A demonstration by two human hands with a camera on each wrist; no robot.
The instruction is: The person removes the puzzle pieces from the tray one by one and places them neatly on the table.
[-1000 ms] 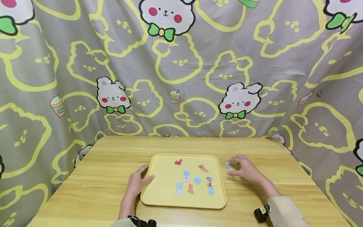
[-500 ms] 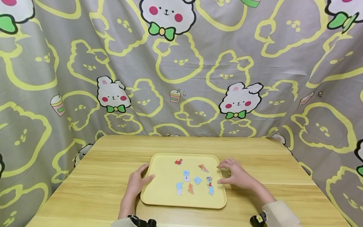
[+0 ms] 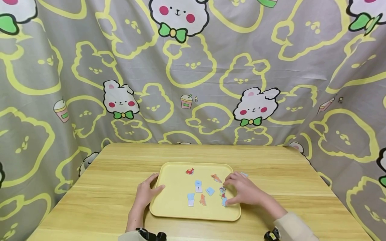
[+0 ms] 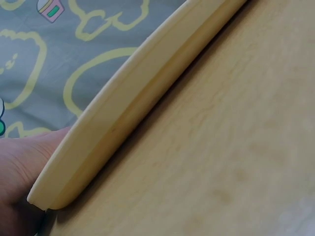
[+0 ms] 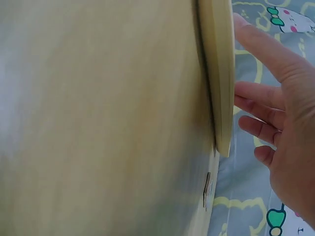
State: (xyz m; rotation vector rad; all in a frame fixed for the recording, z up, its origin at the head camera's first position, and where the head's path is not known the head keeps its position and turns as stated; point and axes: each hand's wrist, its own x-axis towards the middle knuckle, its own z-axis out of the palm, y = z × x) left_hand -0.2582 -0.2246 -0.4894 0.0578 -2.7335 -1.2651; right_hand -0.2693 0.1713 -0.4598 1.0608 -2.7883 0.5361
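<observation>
A yellow tray (image 3: 172, 204) lies on the table with several small flat picture pieces in it. My left hand (image 3: 146, 193) holds its left rim, thumb over the edge and fingers outside. Over the tray's right end is my right hand (image 3: 245, 190), thumb and fingers spread apart. Its thumb tip is right at a light blue piece (image 3: 224, 202), and its fingertips are near a multicoloured piece (image 3: 222, 191). In the right wrist view, the fingers (image 5: 261, 93) reach over the rim. Behind this hand, another blue piece (image 3: 245, 174) on the table is partly hidden.
Other pieces in the tray include a red one (image 3: 190, 171), two orange ones such as the lower one (image 3: 202, 199), and blue ones such as the tilted piece (image 3: 210, 190). The wooden table (image 3: 120, 160) meets a printed curtain (image 3: 193, 83) behind and at the sides.
My right hand has moved left and toward me, from the blue piece on the table to over the tray's right end. That piece stays behind. My left hand stays on the rim.
</observation>
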